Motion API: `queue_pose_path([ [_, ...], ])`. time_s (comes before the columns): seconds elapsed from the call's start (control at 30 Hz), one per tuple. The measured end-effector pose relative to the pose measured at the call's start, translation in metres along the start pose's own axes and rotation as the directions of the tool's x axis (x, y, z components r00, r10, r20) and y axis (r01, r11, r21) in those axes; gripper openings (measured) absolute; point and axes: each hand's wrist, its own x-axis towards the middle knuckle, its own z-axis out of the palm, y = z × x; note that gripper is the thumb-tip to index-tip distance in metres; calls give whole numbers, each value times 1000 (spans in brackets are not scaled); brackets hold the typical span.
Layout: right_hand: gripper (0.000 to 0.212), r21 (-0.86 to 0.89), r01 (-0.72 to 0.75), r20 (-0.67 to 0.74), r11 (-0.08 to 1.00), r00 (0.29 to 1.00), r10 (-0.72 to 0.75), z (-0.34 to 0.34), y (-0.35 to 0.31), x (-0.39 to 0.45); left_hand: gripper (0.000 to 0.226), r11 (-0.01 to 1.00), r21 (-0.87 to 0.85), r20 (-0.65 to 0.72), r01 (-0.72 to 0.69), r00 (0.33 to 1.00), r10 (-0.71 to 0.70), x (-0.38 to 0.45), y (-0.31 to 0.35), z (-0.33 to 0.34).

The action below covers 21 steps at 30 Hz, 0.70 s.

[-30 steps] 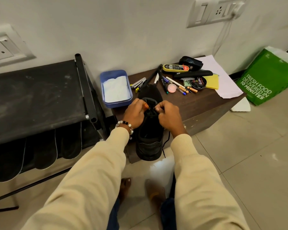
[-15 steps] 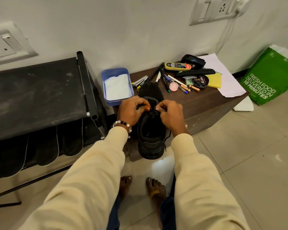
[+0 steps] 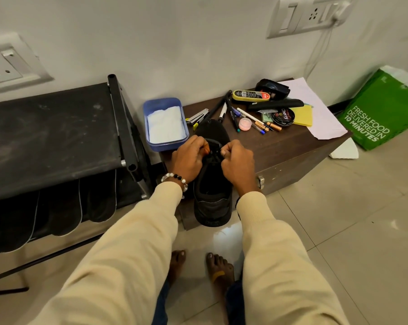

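Note:
A black shoe (image 3: pixel 212 205) lies on the low brown cabinet (image 3: pixel 292 146), toe toward the wall, heel hanging over the front edge. Over its lacing area, my left hand (image 3: pixel 189 158) pinches a black lace with curled fingers. My right hand (image 3: pixel 237 161) pinches the lace on the other side. Both hands sit close together above the tongue, and a loop of lace (image 3: pixel 213 144) shows between them. The lace ends are hidden under my fingers.
A blue tub (image 3: pixel 151 141) with white cloth stands left of the shoe. Pens, a stapler, a polish tin (image 3: pixel 283 116), a yellow brush (image 3: pixel 251 95) and papers crowd the cabinet's back. A black shoe rack (image 3: pixel 57 137) stands left, a green bag (image 3: pixel 383 109) right. My bare feet are below.
The camera has shifted slightly, so my feet show more. Both hands stay at the laces and have drawn slightly apart, and the dangling lace at the shoe's right side is gone from view.

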Motion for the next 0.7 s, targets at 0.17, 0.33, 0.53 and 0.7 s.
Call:
queue_pose_path([
  [0.17,13,140,-12,108,990,994,-3,-10,10,6,17,982,-183,33,46,999,-40,-6,-11,-12],
  [0.33,12,146,-19,43,989,999,12,-8,11,5,16,982,-186,-9,19,1000,-21,-5,-5,-11],
  [0.53,9,25,-17,24,1000,1000,16,3,6,7,14,993,39,-47,-108,993,110,-7,2,-7],
  [0.7,15,-57,-12,-29,998,1000,11,7,1,2,18,985,143,-53,-100,993,109,-5,6,-3],
])
